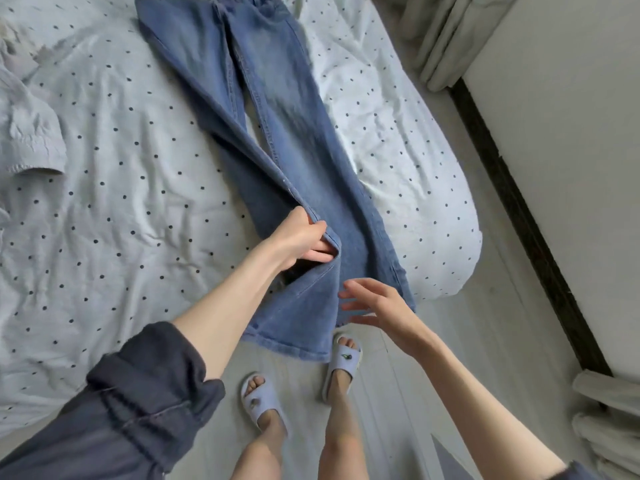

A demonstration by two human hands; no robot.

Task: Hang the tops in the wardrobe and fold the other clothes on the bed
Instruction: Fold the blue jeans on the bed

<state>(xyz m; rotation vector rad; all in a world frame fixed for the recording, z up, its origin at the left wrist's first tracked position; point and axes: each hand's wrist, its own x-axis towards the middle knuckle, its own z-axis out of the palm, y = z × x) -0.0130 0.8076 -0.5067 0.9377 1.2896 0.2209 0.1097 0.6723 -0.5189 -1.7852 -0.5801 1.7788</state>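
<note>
Jeans laid lengthwise on bed, hems overhanging, ready for folding; left hand pinching leg seam, right hand wide, holding nothing.

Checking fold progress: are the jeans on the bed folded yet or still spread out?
Spread at full length, legs side by side. The jeans run from waistband to hems overhanging the bed; the left hand only pinches one leg's edge.
</note>
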